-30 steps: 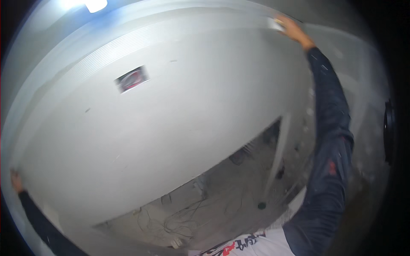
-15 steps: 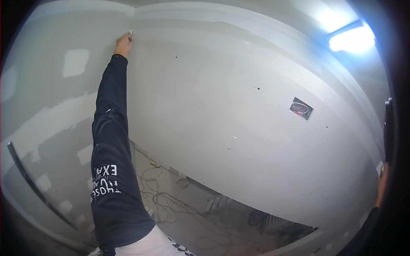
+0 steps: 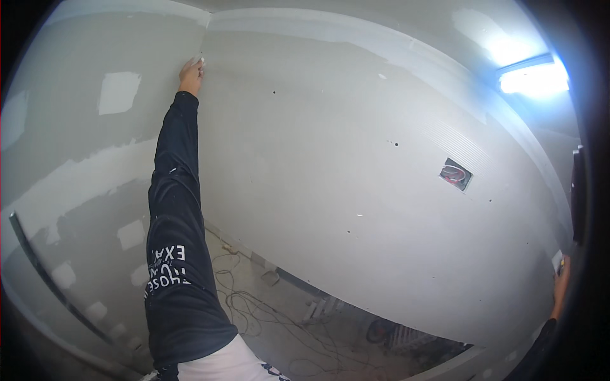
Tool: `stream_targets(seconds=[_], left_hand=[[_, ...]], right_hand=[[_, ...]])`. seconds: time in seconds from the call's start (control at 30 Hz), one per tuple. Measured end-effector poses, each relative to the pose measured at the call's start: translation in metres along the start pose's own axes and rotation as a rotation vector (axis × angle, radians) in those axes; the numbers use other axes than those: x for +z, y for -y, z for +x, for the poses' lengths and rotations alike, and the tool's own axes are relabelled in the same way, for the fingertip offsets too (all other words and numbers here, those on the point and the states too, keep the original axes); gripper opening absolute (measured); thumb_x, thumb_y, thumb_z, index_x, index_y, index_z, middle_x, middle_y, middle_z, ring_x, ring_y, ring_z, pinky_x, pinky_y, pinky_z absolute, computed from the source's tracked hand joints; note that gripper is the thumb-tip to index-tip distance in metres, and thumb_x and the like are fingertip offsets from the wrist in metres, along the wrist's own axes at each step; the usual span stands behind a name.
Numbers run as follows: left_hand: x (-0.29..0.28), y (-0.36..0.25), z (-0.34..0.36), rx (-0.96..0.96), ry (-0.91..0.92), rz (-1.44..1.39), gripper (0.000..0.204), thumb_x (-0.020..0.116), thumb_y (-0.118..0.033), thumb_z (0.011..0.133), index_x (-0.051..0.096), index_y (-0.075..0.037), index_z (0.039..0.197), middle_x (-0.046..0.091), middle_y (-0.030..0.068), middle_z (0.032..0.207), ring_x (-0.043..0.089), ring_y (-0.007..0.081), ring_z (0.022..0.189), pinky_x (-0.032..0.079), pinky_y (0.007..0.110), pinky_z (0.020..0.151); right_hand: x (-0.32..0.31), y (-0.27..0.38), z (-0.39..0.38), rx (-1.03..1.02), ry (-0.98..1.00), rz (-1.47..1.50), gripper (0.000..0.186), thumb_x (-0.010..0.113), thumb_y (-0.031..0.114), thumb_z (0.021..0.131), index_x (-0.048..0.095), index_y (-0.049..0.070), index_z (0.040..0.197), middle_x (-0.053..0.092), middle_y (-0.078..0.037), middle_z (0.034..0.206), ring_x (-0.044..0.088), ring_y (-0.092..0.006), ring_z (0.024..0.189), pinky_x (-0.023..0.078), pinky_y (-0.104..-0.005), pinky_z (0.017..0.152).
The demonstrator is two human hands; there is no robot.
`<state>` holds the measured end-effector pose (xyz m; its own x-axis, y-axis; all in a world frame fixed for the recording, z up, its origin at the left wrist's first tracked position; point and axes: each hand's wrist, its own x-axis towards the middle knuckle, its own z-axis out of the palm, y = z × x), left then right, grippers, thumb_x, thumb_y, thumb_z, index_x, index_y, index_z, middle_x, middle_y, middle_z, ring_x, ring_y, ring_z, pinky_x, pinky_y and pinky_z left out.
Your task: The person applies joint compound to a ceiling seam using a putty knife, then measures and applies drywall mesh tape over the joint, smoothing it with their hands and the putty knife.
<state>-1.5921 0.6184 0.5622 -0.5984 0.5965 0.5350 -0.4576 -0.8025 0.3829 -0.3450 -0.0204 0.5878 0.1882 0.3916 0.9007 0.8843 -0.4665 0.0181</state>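
My left arm, in a black sleeve with white lettering, reaches up to the corner where two plasterboard walls meet. At its end my left hand (image 3: 190,77) is closed, with a small whitish thing at the fingertips that I cannot make out. Far to the right, near the picture's rim, my right hand (image 3: 562,283) is against the grey plasterboard wall (image 3: 318,165). It grips a small tool (image 3: 558,260) with a pale part and a bit of yellow; its kind is too small to tell.
A cut-out box with coiled wires (image 3: 455,174) sits in the wall. A bright lamp (image 3: 534,79) shines at upper right. A dark metal bar (image 3: 57,282) leans at left. Cables (image 3: 254,305) and stacked pieces (image 3: 324,308) lie on the floor below.
The view has shifted, so the corner and wall sit slightly lower and farther right. My left hand stays by the corner, and my right hand stays near the right rim, its tool still in it.
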Motion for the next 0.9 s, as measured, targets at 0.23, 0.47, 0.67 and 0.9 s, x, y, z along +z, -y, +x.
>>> stream_targets(seconds=[0.23,0.47,0.67,0.9], left_hand=[[-0.03,0.021,0.048,-0.022,-0.076,-0.094,0.066,0.072,0.007,0.091,0.041,-0.007,0.147,0.064,0.0134,0.105,0.062,0.0185,0.082,0.051,0.028,0.067],[-0.056,0.072,0.076,0.454,0.065,0.818,0.036,0.064,-0.015,0.099,0.058,-0.008,0.134,0.069,0.0192,0.113,0.067,0.0375,0.103,0.054,0.046,0.087],[-0.141,0.083,0.139,0.761,0.387,1.844,0.047,0.047,-0.039,0.106,0.062,-0.009,0.14,0.057,0.0174,0.146,0.048,0.0391,0.138,0.035,0.048,0.118],[-0.137,0.116,0.176,1.011,0.472,1.623,0.045,0.047,-0.029,0.109,0.055,-0.001,0.144,0.059,0.0176,0.145,0.053,0.0351,0.135,0.037,0.043,0.117]], right_hand=[[0.011,0.027,-0.023,0.045,0.018,0.171,0.076,0.062,-0.018,0.085,0.041,0.006,0.154,0.039,-0.015,0.161,0.038,-0.0301,0.149,0.036,-0.0422,0.119],[-0.012,0.033,-0.019,-0.042,0.004,0.093,0.074,0.062,-0.016,0.085,0.043,0.006,0.153,0.042,-0.014,0.16,0.04,-0.0298,0.148,0.031,-0.0392,0.122],[-0.001,0.147,-0.027,-0.152,0.047,-0.055,0.063,0.073,-0.002,0.083,0.056,0.006,0.143,0.05,-0.016,0.154,0.041,-0.035,0.146,0.034,-0.0434,0.121],[-0.062,0.169,-0.041,-0.051,0.066,-0.127,0.073,0.08,-0.003,0.076,0.056,0.014,0.143,0.058,-0.015,0.141,0.053,-0.0381,0.133,0.044,-0.0457,0.113]])
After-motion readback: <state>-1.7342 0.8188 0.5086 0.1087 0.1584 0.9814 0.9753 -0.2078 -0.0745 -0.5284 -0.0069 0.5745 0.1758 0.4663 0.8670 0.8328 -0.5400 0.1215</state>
